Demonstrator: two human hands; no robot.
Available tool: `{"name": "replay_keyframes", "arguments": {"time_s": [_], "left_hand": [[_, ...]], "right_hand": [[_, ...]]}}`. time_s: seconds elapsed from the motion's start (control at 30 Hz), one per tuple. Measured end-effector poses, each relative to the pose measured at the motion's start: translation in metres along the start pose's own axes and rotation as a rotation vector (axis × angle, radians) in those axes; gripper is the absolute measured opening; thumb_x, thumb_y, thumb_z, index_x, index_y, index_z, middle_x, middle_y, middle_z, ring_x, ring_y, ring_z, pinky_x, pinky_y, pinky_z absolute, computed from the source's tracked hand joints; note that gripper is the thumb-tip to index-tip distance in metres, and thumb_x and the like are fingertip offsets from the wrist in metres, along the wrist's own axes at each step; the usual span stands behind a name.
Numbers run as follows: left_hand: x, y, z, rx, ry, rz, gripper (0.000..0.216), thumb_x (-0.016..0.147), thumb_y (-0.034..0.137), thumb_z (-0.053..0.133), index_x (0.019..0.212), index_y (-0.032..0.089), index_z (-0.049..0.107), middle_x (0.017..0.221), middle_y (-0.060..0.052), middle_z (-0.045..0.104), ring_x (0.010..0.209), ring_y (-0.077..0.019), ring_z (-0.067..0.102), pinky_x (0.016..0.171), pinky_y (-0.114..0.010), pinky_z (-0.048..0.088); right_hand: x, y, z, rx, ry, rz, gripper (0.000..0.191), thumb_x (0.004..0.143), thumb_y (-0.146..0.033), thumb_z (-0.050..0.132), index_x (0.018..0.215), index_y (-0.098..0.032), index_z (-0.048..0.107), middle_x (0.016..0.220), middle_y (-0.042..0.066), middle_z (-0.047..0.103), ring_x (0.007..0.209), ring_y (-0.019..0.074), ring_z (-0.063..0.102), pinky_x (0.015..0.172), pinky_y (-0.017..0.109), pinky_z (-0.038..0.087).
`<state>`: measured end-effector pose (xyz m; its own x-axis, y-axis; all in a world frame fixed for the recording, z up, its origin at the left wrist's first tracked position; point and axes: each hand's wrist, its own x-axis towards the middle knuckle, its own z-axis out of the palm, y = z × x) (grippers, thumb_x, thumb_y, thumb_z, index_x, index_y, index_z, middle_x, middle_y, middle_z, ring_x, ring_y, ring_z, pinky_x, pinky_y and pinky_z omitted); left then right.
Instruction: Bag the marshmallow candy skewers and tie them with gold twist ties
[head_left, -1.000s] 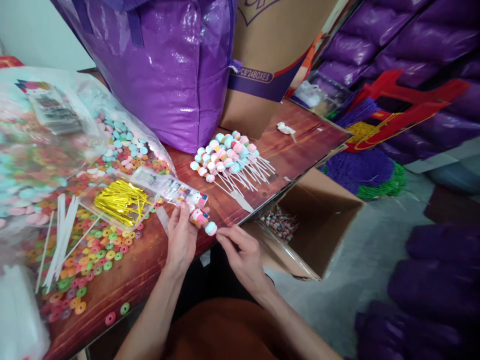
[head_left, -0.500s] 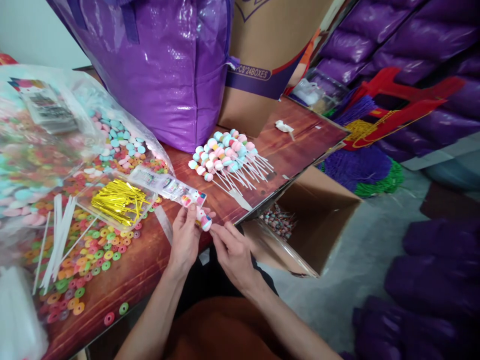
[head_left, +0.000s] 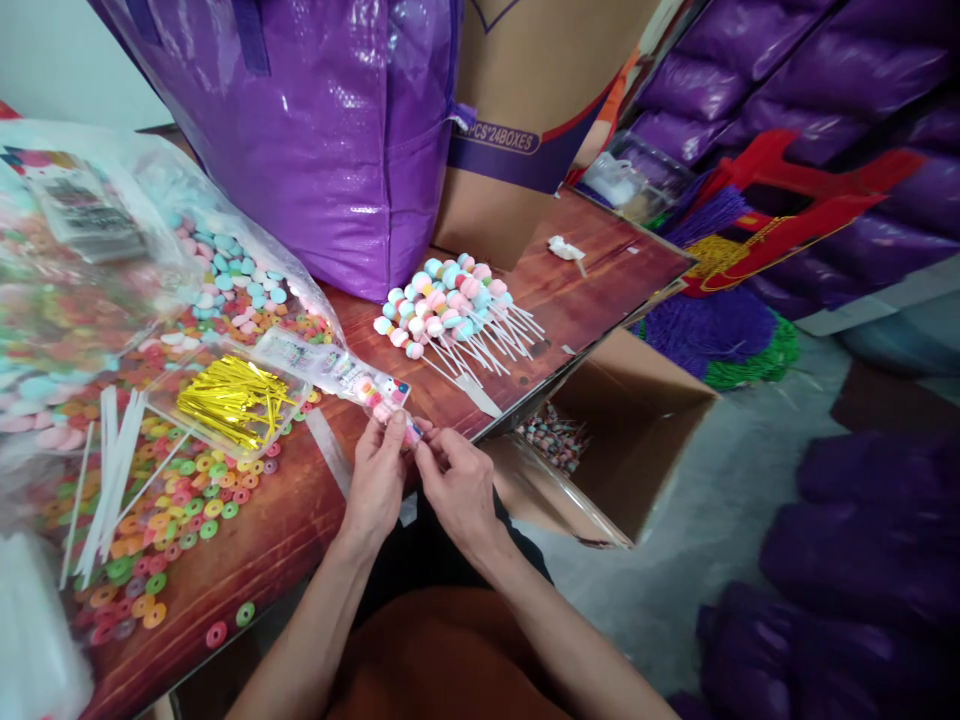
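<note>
Pinched in my left hand (head_left: pixel 379 476): one printed wrapper (head_left: pixel 413 433) with candies (head_left: pixel 382 409), nearer me than the candy-stick pile (head_left: pixel 448 308). My right hand (head_left: pixel 459 486): seemingly clamped on its end, partly hidden. Hazard: tearing, from crooked pushing.

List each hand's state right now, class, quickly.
Left hand: closed, holding a printed wrapper.
Right hand: closed, fingertips at the wrapper's near end; exactly what they pinch is hidden.
</note>
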<state>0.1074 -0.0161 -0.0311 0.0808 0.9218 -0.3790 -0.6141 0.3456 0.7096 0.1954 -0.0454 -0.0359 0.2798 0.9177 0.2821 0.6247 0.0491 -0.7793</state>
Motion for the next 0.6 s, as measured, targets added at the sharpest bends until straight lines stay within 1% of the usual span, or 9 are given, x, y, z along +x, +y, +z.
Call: {"name": "replay_keyframes", "arguments": {"time_s": [0.07,0.17,0.23,0.3,0.4,0.47,0.53,0.6], "left_hand": [[-0.003,-0.001,0.001,0.000,0.013,0.007,0.025,0.080,0.038,0.077,0.088,0.017,0.066,0.080,0.002,0.067,0.072,-0.0089,0.063,0.077,-0.022,0.051],[-0.008,-0.005,0.003,0.004,0.012,0.041,0.025,0.079,0.038,0.077,0.092,0.018,0.067,0.084,0.001,0.068,0.077,-0.0098,0.064,0.079,-0.023,0.050],[-0.009,-0.006,0.005,0.003,0.005,0.061,0.027,0.080,0.040,0.077,0.092,0.018,0.068,0.085,0.001,0.069,0.079,-0.0105,0.064,0.081,-0.023,0.050],[-0.009,-0.005,0.006,-0.002,0.009,0.068,0.029,0.080,0.043,0.076,0.091,0.018,0.068,0.085,0.000,0.069,0.079,-0.0110,0.064,0.083,-0.025,0.050],[-0.005,0.000,0.005,0.022,0.009,0.065,0.032,0.080,0.046,0.075,0.089,0.016,0.068,0.085,-0.003,0.071,0.084,-0.0152,0.066,0.087,-0.030,0.050],[-0.005,0.003,0.003,0.056,0.010,0.068,0.035,0.080,0.048,0.074,0.089,0.015,0.069,0.087,-0.007,0.073,0.089,-0.0194,0.068,0.089,-0.034,0.050],[-0.006,0.004,0.002,0.083,0.006,0.053,0.036,0.082,0.050,0.072,0.090,0.015,0.070,0.090,-0.009,0.075,0.092,-0.0222,0.070,0.090,-0.037,0.051],[-0.009,0.002,0.002,0.095,0.000,0.030,0.036,0.085,0.050,0.068,0.089,0.014,0.072,0.089,-0.010,0.076,0.093,-0.0237,0.070,0.089,-0.037,0.051]], "right_hand": [[0.002,0.000,0.001,-0.052,0.008,-0.009,0.028,0.092,-0.029,0.056,0.066,-0.018,0.060,0.065,0.002,0.066,0.056,0.0128,0.058,0.058,0.024,0.041],[0.008,0.000,0.002,-0.100,0.008,0.014,0.029,0.092,-0.035,0.057,0.070,-0.018,0.064,0.067,0.002,0.068,0.057,0.0137,0.060,0.058,0.024,0.041],[0.012,0.000,-0.001,-0.131,-0.023,0.034,0.027,0.091,-0.038,0.058,0.074,-0.018,0.066,0.067,0.002,0.068,0.058,0.0146,0.061,0.059,0.024,0.041],[0.013,-0.001,-0.008,-0.129,-0.085,0.029,0.026,0.092,-0.038,0.057,0.077,-0.019,0.066,0.067,0.002,0.068,0.060,0.0151,0.061,0.060,0.024,0.041],[0.009,-0.001,-0.023,-0.041,-0.205,0.019,0.029,0.097,-0.034,0.049,0.076,-0.019,0.063,0.066,0.000,0.063,0.058,0.0131,0.055,0.060,0.024,0.039],[0.003,-0.001,-0.030,0.058,-0.284,0.057,0.032,0.098,-0.032,0.045,0.072,-0.019,0.059,0.062,-0.003,0.056,0.054,0.0114,0.048,0.057,0.023,0.037],[-0.001,-0.001,-0.031,0.177,-0.344,0.113,0.032,0.098,-0.031,0.046,0.070,-0.020,0.056,0.058,-0.005,0.048,0.052,0.0105,0.043,0.054,0.022,0.035],[-0.004,-0.002,-0.027,0.281,-0.358,0.156,0.030,0.097,-0.032,0.048,0.071,-0.019,0.057,0.056,-0.006,0.044,0.052,0.0104,0.041,0.053,0.022,0.035]]}}
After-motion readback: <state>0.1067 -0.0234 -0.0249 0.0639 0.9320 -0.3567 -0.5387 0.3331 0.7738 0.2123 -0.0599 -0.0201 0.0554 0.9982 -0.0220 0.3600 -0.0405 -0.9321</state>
